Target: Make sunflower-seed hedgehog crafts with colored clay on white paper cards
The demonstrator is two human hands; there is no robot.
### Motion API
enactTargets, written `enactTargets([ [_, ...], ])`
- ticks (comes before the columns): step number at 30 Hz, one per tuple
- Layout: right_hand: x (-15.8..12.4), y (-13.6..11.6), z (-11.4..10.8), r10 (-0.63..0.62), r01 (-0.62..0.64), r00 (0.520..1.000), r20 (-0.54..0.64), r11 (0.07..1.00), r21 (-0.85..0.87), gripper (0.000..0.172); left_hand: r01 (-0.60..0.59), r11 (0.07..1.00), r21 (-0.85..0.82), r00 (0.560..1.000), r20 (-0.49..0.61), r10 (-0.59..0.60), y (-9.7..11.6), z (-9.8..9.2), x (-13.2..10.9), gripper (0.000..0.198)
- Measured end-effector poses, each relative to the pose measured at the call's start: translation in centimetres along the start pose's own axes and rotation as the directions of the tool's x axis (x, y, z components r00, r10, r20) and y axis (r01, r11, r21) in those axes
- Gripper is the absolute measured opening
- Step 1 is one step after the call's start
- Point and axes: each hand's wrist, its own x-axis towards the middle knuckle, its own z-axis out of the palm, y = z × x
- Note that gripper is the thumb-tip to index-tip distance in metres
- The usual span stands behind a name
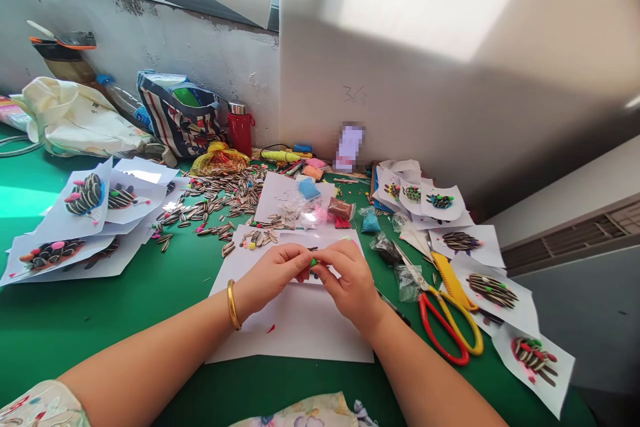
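Observation:
My left hand (273, 275), with a gold bangle on its wrist, and my right hand (350, 280) meet above a white sheet of paper (295, 327) on the green table. Both hands pinch a small bright green lump of clay (313, 261) between their fingertips. The fingers of each hand are curled and pressed together around it. Small coloured clay beads (253, 243) and sunflower seeds lie on the paper just beyond my hands.
Red and yellow scissors (450, 320) lie to the right. A heap of sunflower seeds (220, 200) spreads behind. Finished seed pictures on paper sit at the left (85, 197) and right (493, 290). Clay bags (343, 208), a striped bag (180, 117) and a red flask (240, 130) stand by the wall.

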Motion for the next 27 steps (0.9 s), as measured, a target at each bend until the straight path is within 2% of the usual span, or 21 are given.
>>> enactTargets([
  [6,-0.06,0.11,0.10,0.047,-0.047,0.999,-0.024,0.999,-0.009,0.010,0.004,0.999,-0.041,1.000,-0.012,-0.004,-0.09,0.03,0.08,0.033],
  [12,0.00,0.15,-0.04,0.016,-0.016,1.000,0.005,1.000,-0.010,0.020,-0.005,1.000,-0.004,1.000,-0.017,0.005,-0.09,-0.04,0.04,0.035],
  [18,-0.02,0.20,0.02,0.031,-0.031,0.999,-0.017,1.000,0.000,0.012,-0.040,0.999,0.019,0.999,0.020,0.040,-0.10,0.10,0.04,0.034],
  [24,-0.08,0.13,0.01,-0.010,0.010,1.000,0.011,1.000,0.001,0.020,-0.041,0.998,0.056,0.999,0.000,0.041,-0.12,0.16,-0.04,0.037],
  [27,-0.04,0.12,-0.01,0.010,-0.010,1.000,-0.021,1.000,0.005,0.013,-0.037,0.998,0.052,0.999,0.010,0.037,-0.12,0.21,-0.08,0.036],
])
